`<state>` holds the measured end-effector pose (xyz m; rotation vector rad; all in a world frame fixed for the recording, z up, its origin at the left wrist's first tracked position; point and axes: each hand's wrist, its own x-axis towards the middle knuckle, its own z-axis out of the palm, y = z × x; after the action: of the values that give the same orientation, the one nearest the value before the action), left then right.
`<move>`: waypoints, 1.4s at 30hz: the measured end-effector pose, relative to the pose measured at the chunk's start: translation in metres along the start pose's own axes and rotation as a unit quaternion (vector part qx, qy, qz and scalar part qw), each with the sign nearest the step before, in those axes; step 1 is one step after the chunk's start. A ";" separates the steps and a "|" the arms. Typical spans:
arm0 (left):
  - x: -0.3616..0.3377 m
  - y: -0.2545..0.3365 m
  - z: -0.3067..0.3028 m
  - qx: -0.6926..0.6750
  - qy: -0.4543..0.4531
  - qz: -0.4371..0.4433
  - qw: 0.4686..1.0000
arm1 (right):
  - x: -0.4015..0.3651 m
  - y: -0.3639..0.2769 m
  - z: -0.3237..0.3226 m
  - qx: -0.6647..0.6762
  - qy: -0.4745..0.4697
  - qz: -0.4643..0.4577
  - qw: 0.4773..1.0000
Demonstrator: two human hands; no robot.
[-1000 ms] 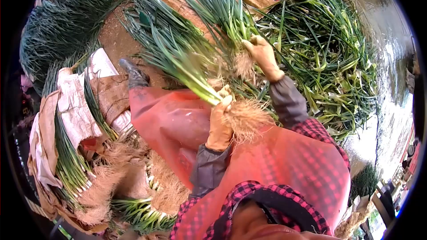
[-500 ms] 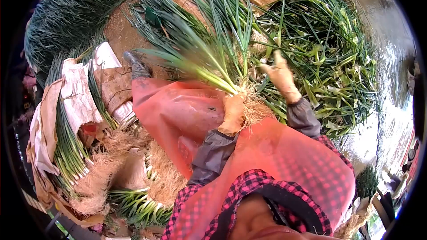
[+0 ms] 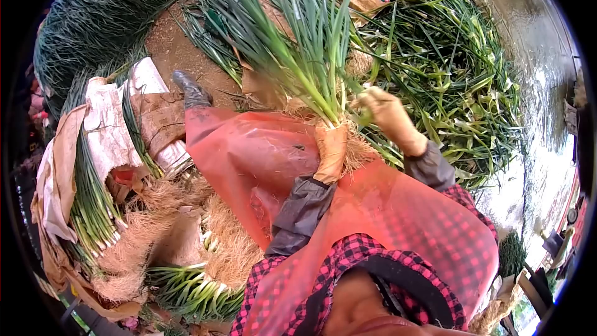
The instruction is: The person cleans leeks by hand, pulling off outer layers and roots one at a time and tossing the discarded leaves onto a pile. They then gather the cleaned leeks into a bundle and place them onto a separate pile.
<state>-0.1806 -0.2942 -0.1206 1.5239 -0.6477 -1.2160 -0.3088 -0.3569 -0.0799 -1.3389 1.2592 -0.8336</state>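
While the left hand (image 3: 331,149) closes round the root end of 1 bunch of green onions (image 3: 316,93), the right hand (image 3: 390,118) hovers just beside it, fingers curled; whether they pinch a leaf, blur leaves unclear.

Bunch: above the red apron (image 3: 261,143), leaves fanning away from the wearer, pale roots (image 3: 359,152) spilling beside the left hand.

Step in hand, as judged: picking loose leaf from the stalks near the root. Next move calls for a steady left grip and a fine right-hand pinch that spares sound stalks.

Near the apron's far edge: 1 dark boot (image 3: 193,89).

Right: broad heap of loose leaves (image 3: 448,87).

Lower left: onions in a wrapped bundle (image 3: 93,205), roots inward.

Upper left: large dark-green pile (image 3: 93,43).
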 end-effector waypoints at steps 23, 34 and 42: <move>-0.014 0.041 -0.034 -0.404 -0.050 -0.278 0.870 | 0.038 0.009 -0.005 0.098 -0.053 0.122 0.986; -0.006 -0.002 -0.030 -0.242 -0.124 -0.254 0.928 | 0.046 0.047 0.026 0.033 -0.193 -0.042 0.980; -0.004 -0.003 -0.020 -0.207 -0.038 -0.249 0.945 | 0.019 0.041 0.012 -0.025 0.068 0.014 0.997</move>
<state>-0.1639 -0.2817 -0.1228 1.3176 -0.0275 -1.6746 -0.3029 -0.3672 -0.1251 -1.3189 1.4088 -0.8911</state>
